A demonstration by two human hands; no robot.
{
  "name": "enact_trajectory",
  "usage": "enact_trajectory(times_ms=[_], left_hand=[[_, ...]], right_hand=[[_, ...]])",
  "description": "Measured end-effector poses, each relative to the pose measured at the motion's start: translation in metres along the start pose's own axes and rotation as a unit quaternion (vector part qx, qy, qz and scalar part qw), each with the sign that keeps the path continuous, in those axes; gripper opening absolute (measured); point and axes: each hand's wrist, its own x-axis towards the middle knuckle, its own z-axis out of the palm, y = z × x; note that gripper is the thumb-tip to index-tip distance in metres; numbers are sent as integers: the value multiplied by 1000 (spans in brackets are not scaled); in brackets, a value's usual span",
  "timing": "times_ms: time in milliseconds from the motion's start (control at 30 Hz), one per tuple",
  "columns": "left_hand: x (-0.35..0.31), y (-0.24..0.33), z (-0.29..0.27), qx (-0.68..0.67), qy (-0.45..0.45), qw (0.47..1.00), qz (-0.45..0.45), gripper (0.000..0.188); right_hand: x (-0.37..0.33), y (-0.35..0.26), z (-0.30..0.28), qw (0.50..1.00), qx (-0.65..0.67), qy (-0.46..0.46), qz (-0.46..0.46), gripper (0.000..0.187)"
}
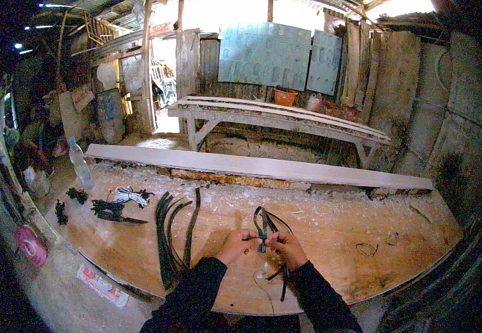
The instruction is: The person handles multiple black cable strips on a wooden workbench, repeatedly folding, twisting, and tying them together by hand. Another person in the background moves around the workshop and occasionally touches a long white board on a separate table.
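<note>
Over the front middle of a wooden table [329, 238], my left hand [239, 246] and my right hand [286, 248] meet at a looped black strip [263, 222]. Both hands are closed, with fingertips pinching the strip from either side. Its loops rise above my fingers, and loose ends [283, 283] hang below my right hand. A thin dark thread [264, 288] lies on the wood just below. Left of my left hand lies a bunch of long black strips [166, 250], with one strip [192, 227] slightly apart from the others.
Further left are a white cord bundle [130, 195], black bundles [106, 210] and a clear bottle [80, 161]. A long pale board [252, 165] runs along the table's far edge. Thin loops [367, 249] lie at right. Behind stands a bench [285, 117] with an orange pot [285, 97].
</note>
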Motion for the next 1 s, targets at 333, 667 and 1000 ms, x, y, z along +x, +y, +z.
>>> enact_trajectory(times_ms=[333,667,1000], left_hand=[[-1,0,-1,-16,-26,1000,-2,20],[-2,2,-1,-52,-55,997,-3,17],[-5,9,1,-6,-50,999,19,15]], right_hand=[[-7,-8,4,999,30,-24,13,11],[-8,-12,3,999,-31,-36,-16,11],[-7,-11,3,998,-51,-33,2,8]])
